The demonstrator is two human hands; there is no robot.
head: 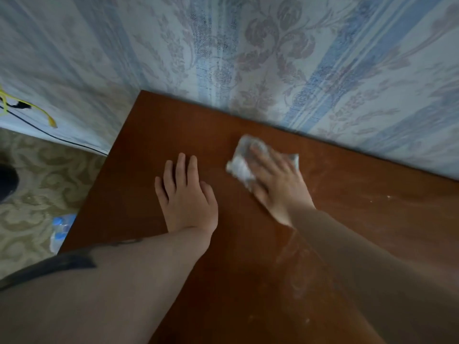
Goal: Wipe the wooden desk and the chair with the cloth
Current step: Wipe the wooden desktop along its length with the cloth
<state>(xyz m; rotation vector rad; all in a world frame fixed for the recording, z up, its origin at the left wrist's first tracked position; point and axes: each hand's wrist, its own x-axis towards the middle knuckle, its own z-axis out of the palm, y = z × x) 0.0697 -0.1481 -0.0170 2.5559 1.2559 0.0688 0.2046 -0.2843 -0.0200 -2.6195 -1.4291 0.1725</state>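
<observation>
**Desk wipe under way, cloth at far edge by wall**

Nearest me, both forearms cross the wooden desk (139,135) from 6 o'clock. My left hand (186,194) lies flat on the wood at about 9 o'clock of the cloth, fingers straight and slightly spread, holding nothing; I judge it a brace.

My right hand (275,180) presses on the cloth (242,167), fingers laid flat over it, not visibly curled round it. The cloth is a crumpled white wad, long axis running roughly 11 to 5 o'clock, sticking out at 10 o'clock beyond the fingertips. It sits just short of the wallpapered wall (273,58), at 12 o'clock.

Dusty streaks and pale specks show at 3 to 5 o'clock of the cloth, so I judge the next stroke goes that way; the right hand is the nearer one. Nothing on the desktop blocks it. The wall limits any push forward.

Off the desk at 8 o'clock: patterned floor (37,170), plastic bottles (60,229). Chair not in view.
</observation>
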